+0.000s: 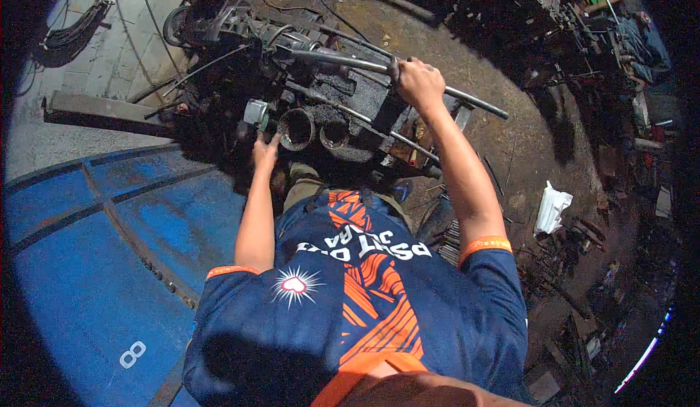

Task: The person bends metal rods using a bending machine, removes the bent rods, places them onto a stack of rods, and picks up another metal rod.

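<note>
A dark, greasy machine [328, 94] with rods and cylindrical parts lies ahead of me. My right hand [420, 83] is closed around a long metal bar [477, 103] that runs from the machine out to the right. My left hand [265, 150] is at the machine's near left side. Its thumb and a finger close on the lower part of a small grey-green box-shaped part [257, 111]; the other fingers are hidden. Just right of that hand are two round, open metal cups [297, 129], holding what look like metal chips. Dark chips [375, 101] cover part of the machine bed.
A large blue metal panel [146, 225] fills the left side, near a thick metal beam [95, 112]. Coiled cable [76, 28] hangs at the far left wall. A white plastic bag [553, 209] lies on the dirty floor at right, beside scattered metal scrap [583, 239].
</note>
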The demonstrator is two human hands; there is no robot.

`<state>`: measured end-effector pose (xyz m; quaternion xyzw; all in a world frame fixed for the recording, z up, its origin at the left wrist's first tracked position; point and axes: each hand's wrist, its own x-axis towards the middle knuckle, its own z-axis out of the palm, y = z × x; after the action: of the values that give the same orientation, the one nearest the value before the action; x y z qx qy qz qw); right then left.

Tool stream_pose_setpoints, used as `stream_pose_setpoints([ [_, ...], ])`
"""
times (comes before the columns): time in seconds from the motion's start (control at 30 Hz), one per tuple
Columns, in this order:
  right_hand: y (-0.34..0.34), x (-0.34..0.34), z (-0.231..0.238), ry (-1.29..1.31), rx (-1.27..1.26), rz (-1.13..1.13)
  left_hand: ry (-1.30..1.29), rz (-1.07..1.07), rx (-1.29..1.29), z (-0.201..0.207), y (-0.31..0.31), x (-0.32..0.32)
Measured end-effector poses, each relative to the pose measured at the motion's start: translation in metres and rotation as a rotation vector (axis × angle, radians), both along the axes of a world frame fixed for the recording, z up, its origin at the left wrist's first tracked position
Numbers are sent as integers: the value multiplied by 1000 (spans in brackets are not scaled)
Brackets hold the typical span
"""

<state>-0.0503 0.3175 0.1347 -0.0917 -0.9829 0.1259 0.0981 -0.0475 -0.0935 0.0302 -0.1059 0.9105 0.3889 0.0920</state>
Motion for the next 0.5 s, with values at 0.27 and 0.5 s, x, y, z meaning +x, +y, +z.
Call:
stream_pose_setpoints([
  [0.27, -2, 0, 9, -24, 7, 3, 112, -9, -3, -9, -4, 2],
  [0.5, -4, 0, 12, -25, -10, 13, -48, 33, 36, 5, 2, -1],
])
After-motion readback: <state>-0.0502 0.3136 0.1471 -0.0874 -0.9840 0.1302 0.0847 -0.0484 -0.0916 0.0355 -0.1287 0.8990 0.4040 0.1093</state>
